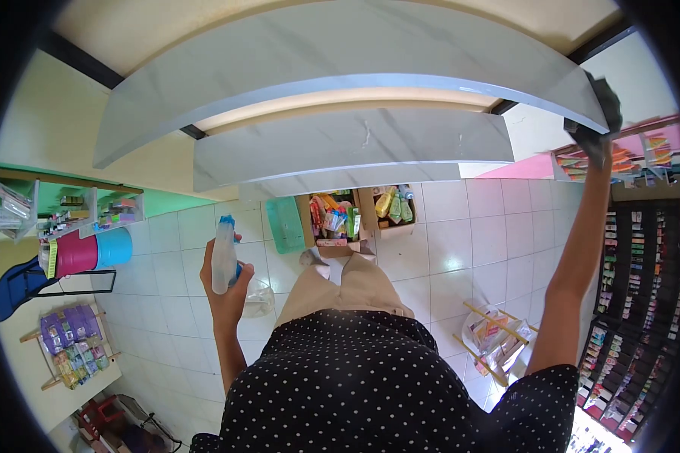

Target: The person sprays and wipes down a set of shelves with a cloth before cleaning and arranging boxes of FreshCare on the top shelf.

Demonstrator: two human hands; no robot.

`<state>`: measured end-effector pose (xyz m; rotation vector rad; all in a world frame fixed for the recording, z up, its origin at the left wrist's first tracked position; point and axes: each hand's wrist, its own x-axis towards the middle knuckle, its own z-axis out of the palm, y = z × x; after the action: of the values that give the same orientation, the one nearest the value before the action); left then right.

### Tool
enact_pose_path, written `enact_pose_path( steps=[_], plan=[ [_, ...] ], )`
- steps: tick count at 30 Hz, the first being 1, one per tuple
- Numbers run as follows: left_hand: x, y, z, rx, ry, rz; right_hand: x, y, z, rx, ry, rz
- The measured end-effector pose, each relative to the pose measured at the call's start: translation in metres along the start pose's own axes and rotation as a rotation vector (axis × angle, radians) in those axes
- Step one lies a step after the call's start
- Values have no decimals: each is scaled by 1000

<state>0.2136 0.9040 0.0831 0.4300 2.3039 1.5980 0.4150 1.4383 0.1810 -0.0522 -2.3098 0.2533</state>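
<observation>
My left hand (230, 285) is wrapped round a translucent spray bottle (224, 257) with blue parts, held upright over the floor, left of my legs. Far out to the right, my right hand (599, 147) grips a dark cloth (604, 106). The cloth is folded over the right end of the upper marble-patterned shelf (340, 45) and touches it. Most of my right fingers are hidden by the cloth. Below this board is a second marble-patterned shelf (355, 140), with a third one partly hidden under it.
By my feet stand a cardboard box of packaged goods (310, 219), a second box (366, 208) with bottles and pouches, and a green plastic basket (285, 225). A rack (499, 340) is at the right. Display shelves (635, 264) line the right wall; a blue chair (15, 291) is left.
</observation>
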Motion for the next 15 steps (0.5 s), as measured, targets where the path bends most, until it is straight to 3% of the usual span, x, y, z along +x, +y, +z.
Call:
enact_pose_path(
  steps=[2, 3, 4, 6, 8, 10, 11, 13, 15],
  plan=[
    [-1, 0, -1, 26, -1, -13, -9, 0, -2, 367, 37, 415],
    [-1, 2, 1, 30, 10, -16, -13, 9, -15, 1084, 190, 861],
    [-2, 3, 0, 37, 16, -19, -3, -19, -13, 965, 262, 803],
    [-1, 6, -1, 57, 16, -18, 4, -44, -25, 625, 242, 1199],
    [1, 7, 2, 61, 3, -25, 18, -43, -33, 243, -86, 1035],
    [4, 8, 7, 75, -29, -7, 36, -46, -28, 87, -172, 1152],
    [6, 9, 10, 82, -48, 13, 42, -51, -22, 88, -180, 1091],
    [10, 12, 16, 80, -94, 31, 55, -15, -25, -42, -389, 1179],
    [12, 15, 21, 81, -138, 47, 48, 24, -27, 4, -329, 1151]
  ],
)
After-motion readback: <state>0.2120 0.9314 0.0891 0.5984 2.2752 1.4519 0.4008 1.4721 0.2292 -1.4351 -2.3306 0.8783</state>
